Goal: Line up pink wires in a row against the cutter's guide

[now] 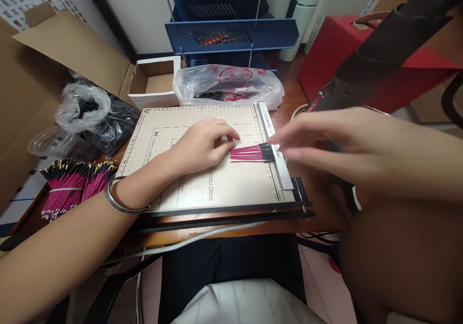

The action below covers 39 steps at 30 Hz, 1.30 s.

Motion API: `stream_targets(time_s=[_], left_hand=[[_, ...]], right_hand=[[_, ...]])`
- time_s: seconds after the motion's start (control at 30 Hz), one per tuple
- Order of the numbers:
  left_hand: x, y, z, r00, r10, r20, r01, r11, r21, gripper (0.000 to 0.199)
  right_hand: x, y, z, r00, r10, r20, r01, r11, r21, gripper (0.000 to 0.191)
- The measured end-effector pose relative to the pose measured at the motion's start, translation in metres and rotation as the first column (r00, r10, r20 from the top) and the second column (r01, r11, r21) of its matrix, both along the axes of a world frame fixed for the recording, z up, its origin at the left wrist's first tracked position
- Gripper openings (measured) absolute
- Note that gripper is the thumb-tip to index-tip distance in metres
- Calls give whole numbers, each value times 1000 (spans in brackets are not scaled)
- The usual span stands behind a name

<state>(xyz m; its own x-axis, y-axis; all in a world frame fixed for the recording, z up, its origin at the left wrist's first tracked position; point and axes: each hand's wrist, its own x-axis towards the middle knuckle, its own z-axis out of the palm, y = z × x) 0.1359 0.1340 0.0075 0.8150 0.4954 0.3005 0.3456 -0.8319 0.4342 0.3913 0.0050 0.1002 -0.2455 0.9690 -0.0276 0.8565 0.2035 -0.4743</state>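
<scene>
right hand [325,141]: smeared by motion, fingers too blurred to tell whether they touch anything
pink wires [249,154]: left ends hidden under the left hand [202,143]
black lever [390,44]: cut off at the far right edge
cutter print [277,151]: mostly unreadable

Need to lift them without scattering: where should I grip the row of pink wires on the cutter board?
Probably pinch the pink wires across their pink middle, from above. They lie flat and side by side, black tips against the cutter rail, left hand on their left ends, right hand blurred above.
</scene>
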Motion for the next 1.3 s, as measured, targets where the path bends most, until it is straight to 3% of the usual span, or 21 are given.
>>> stream_targets(time_s=[0.1, 0.23, 0.33, 0.47, 0.67, 0.9, 1.3], left_hand=[[0, 1, 0, 1000, -6, 3, 6, 1000, -9, 20], [-1, 2, 0, 1000, -27, -7, 27, 1000, -2, 23], [-3, 5, 2, 996, -78, -40, 79, 997, 10, 28], [-9, 11, 7, 988, -129, -86, 129, 992, -6, 28], [-16, 18, 11, 984, -119, -135, 101, 986, -133, 23], [-15, 19, 11, 982, -144, -122, 127, 982, -136, 20], [-13, 22, 9, 983, -163, -87, 149, 978, -146, 20]], right_hand=[[-6, 36, -5, 974, -172, 149, 185, 980, -77, 20], [-5, 62, -20, 962, -251, 105, 247, 968, 48, 21], [0, 60, -36, 964, -257, -66, 263, 958, 112, 11], [3, 51, -50, 954, -218, -203, 220, 975, -15, 11], [4, 50, -51, 974, -163, -156, 154, 986, -69, 10], [6, 51, -52, 985, -143, -101, 127, 981, -150, 13], [3, 53, -54, 996, -82, -30, 78, 988, -130, 20]])
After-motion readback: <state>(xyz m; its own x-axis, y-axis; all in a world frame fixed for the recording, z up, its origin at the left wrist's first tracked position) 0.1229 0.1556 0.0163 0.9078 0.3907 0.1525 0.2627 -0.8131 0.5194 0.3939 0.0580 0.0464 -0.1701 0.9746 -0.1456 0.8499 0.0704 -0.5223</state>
